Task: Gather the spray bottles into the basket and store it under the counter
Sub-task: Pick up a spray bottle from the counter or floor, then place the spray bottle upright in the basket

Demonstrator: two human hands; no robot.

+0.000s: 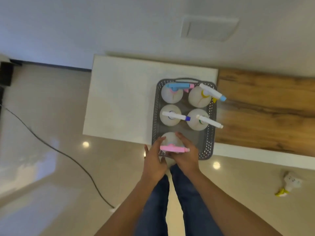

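- While both hands steady the pink-topped bottle [171, 147] at the near left corner of the basket [211, 138], the left hand [156, 159] curls against its left side and the right hand [185, 154] wraps its right side under the pink sprayer, so the two hands are clamped on the same bottle.
- Four more spray bottles stand upright in the basket: a blue-topped one [172, 94] and a white-and-yellow one [200, 97] at the far end, then a white-and-purple one [170, 116] and a white-and-green one [198, 120] in the middle row.
- One risk, as I judge it: the basket's near end hangs past the edge of the white counter [119, 99], so weight added there might tip it toward the floor.
- Another risk: two sprayers on the right side stick out over the basket's rim and could snag when it is slid under the counter.
- Another bottle [289, 183] lies on its side on the floor to the right, well apart from the basket; it may get forgotten.
- A dark cable [68, 155] crosses the glossy beige floor on the left, a trip hazard when carrying.
- To the right the counter turns to wood grain [265, 108]; a pale wall lies beyond.
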